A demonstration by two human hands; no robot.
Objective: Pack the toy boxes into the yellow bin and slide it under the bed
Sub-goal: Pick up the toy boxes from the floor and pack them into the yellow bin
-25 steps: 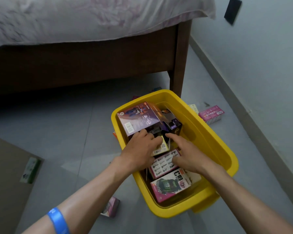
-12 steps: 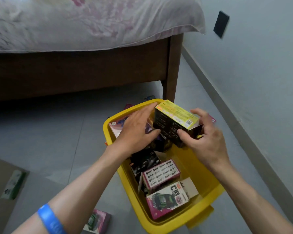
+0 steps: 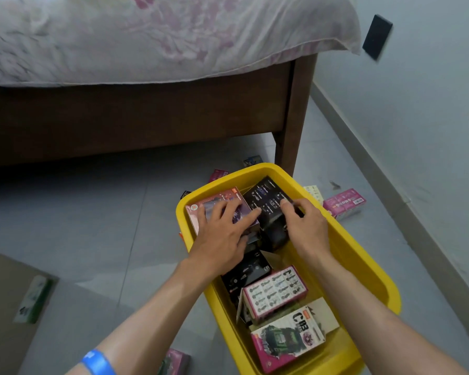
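Black box (image 3: 268, 209) lowered into bin (image 3: 363, 255) far end; right hand (image 3: 306, 228) grips it, left hand (image 3: 222, 236) flat on neighbouring box (image 3: 201, 209) (packing unfinished).

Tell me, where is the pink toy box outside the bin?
In the head view it lies on the floor, right of the yellow bin, near the wall: pink toy box.

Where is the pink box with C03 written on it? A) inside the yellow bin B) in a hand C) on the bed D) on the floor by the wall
A: the C03 box lies inside the yellow bin, at the end nearest the camera, with no hand on it.
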